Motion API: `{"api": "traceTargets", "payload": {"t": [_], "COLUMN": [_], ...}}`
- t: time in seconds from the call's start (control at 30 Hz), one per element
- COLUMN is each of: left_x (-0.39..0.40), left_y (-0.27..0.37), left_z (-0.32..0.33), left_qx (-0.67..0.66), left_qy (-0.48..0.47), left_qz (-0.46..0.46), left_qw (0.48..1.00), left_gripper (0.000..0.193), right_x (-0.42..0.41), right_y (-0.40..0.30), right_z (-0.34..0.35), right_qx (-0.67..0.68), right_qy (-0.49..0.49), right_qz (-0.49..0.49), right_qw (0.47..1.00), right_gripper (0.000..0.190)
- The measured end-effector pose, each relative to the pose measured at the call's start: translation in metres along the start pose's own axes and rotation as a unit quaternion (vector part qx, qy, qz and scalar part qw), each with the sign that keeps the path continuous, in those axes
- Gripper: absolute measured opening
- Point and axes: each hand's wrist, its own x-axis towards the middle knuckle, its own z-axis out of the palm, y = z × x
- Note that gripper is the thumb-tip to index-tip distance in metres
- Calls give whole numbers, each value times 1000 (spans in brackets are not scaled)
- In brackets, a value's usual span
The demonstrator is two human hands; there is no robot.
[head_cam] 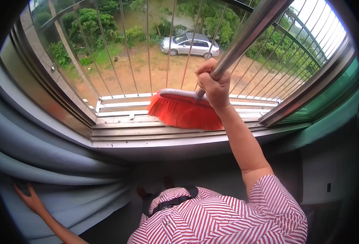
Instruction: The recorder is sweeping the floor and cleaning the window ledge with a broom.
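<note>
My right hand (214,84) is closed around the metal handle (237,36) of a broom, close to its head. The broom's red bristles (187,114) hang over the window sill and its metal sliding track (155,131), beneath a pale grey head. At the lower left, my left hand (31,198) is against a blue-grey curtain (60,164), thumb and fingers apart; whether it pinches any cloth, I cannot tell.
Vertical metal window bars (149,61) stand beyond the sill, above white slats (115,105). Sliding window frames flank the opening, and green cloth (304,134) hangs at the right. Outside, a silver car (190,45) is parked on dirt near bushes.
</note>
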Motion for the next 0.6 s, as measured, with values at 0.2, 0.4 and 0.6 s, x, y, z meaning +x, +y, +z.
{"api": "traceTargets", "payload": {"t": [0.2, 0.4, 0.6], "left_x": [-3, -13, -10], "left_y": [-10, -14, 14], "left_z": [-3, -23, -19], "left_qx": [-4, 37, -9], "left_qy": [-4, 4, 2], "left_qz": [14, -8, -20], "left_qw": [1000, 999, 1000], "left_gripper": [54, 53, 54], "right_x": [9, -24, 0], "right_y": [-50, -65, 13], "right_z": [12, 46, 44], "right_qx": [12, -20, 83], "right_qy": [-50, -108, -24], "right_qz": [-33, -24, -3], "right_qw": [998, 994, 996], "right_gripper": [16, 14, 11]}}
